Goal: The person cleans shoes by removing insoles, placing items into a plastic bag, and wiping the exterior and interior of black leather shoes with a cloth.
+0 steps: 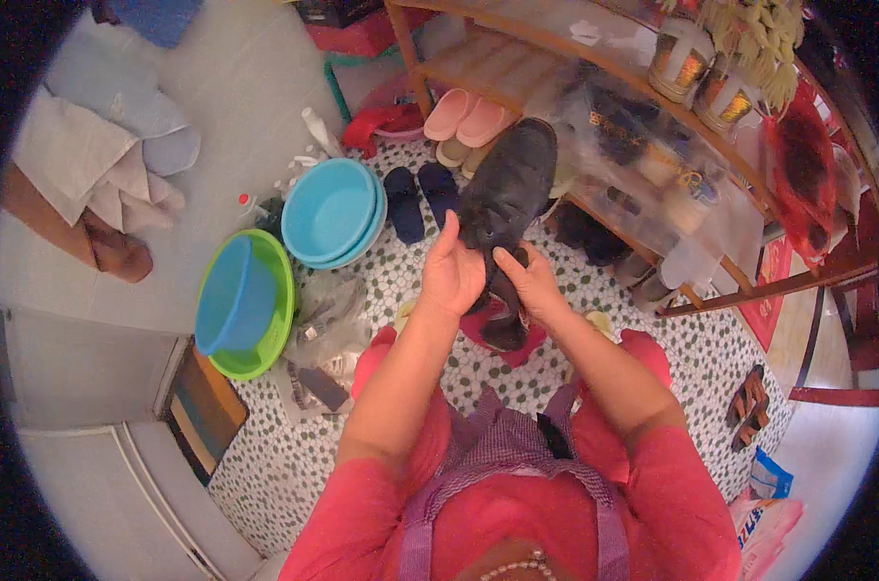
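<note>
A black leather shoe (513, 178) is held up in front of me, its toe pointing away and up. My right hand (528, 279) grips it near the heel end, thumb on top. Against the shoe's left side rests my left hand (454, 272), its thumb raised and its palm turned partly up; whether its hidden fingers hold the shoe cannot be told. Below the hands is another dark piece, perhaps a second shoe (505, 332), over something red (523, 352) near the floor.
Blue basins (330, 212) and a green basin (283, 312) stand at left, with plastic bags (330, 312) beside them. Dark slippers (404, 205) and pink slippers (450, 116) lie ahead. A wooden shoe rack (766, 290) spans the upper right. Brown sandals (750, 408) are at far right.
</note>
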### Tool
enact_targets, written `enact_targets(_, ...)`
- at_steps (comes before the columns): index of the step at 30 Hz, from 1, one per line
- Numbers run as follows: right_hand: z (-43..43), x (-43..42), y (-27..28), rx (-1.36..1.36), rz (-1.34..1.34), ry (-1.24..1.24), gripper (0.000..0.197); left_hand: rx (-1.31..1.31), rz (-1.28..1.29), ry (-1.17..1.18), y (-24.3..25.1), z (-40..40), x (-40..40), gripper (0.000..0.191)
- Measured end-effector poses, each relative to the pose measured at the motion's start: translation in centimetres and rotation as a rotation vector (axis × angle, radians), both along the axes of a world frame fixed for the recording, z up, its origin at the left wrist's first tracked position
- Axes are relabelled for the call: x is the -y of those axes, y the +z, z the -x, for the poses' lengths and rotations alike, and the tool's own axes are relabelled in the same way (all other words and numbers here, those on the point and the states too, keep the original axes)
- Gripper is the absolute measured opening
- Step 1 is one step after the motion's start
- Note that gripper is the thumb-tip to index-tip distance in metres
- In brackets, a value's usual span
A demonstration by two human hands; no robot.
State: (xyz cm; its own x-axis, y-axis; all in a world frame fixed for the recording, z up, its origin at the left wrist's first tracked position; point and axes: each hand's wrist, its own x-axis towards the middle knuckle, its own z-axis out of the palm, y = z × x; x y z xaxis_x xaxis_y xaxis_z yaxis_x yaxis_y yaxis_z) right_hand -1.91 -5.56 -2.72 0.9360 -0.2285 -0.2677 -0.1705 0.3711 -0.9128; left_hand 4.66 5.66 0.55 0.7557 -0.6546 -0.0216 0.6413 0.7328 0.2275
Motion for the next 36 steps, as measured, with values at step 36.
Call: enact_targets(36, -1.5, 0.7, -0.3, 0.512, 0.667, -0.335, 0.053, -0.004, -0.105, 0.075, 1.5, 3.5, 1.5, 0.067)
